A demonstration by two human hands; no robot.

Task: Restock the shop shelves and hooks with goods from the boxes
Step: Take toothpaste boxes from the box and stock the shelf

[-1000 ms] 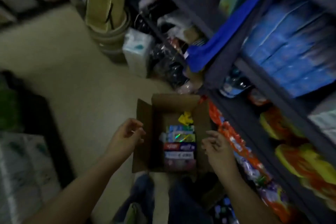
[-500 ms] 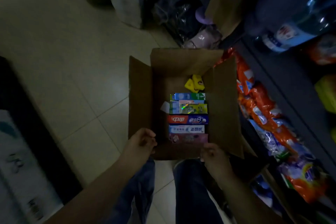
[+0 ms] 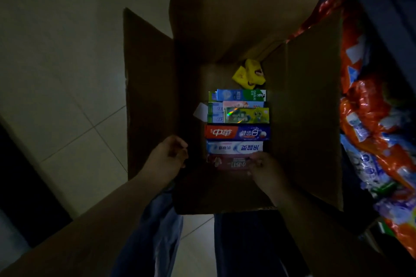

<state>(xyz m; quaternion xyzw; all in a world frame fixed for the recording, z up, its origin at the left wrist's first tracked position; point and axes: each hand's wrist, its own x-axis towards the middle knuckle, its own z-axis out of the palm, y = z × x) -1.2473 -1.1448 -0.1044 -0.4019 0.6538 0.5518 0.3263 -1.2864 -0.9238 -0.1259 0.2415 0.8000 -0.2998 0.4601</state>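
Observation:
An open cardboard box (image 3: 153, 87) stands on the tiled floor between my knees. On its bottom lies a row of toothpaste cartons: a red and blue one (image 3: 236, 132), a white and blue one (image 3: 234, 147) and a dark red one (image 3: 229, 162) nearest me. Small yellow packets (image 3: 248, 73) lie at the far end. My right hand (image 3: 266, 170) is inside the box, with its fingertips on the right end of the dark red carton. My left hand (image 3: 166, 159) hovers at the box's left wall, fingers loosely curled, holding nothing.
Orange and blue snack bags (image 3: 371, 132) hang or lie along the shelf unit on the right, close to the box's right flap. Dark shelving (image 3: 387, 7) rises at the upper right. Pale floor tiles (image 3: 67, 74) spread to the left. My jeans-clad legs (image 3: 157, 231) are below the box.
The camera has dropped closer over the box. My right hand has moved from the near rim down into the box onto the dark red carton. My left hand has shifted slightly inward.

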